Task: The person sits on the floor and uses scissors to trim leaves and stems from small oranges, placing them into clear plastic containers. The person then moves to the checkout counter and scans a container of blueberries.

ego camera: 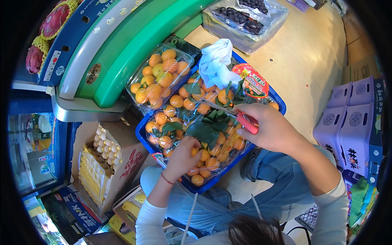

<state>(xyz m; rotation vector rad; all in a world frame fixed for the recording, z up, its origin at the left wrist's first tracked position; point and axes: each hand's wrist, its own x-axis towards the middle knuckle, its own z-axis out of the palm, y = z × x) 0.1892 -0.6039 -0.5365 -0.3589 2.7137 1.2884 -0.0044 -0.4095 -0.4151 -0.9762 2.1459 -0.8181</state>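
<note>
My right hand [271, 127] grips red-handled scissors [247, 123], their metal blades pointing up and left over the fruit. Below, my left hand [181, 159] reaches into a blue plastic crate [141, 134], its fingers curled round a small mandarin [194, 151]; the fingertips are partly hidden. Many mandarins lie in the crate with dark green leaves [203, 130], partly under clear plastic film. A crumpled white-and-pale-blue cloth [216, 62] rests on the crate's far part, beside a red oval printed label [251, 80]. A clear plastic box of mandarins [157, 78] stands against the crate's upper left side.
A green curved display stand [144, 58] rises at the upper left. On the left, a cardboard carton [130, 159] holds enoki-like pale round items [107, 145]. Plastic-lined grapes [239, 16] stand on the floor [300, 55] at the back. Stacked purple boxes [355, 131] are at right.
</note>
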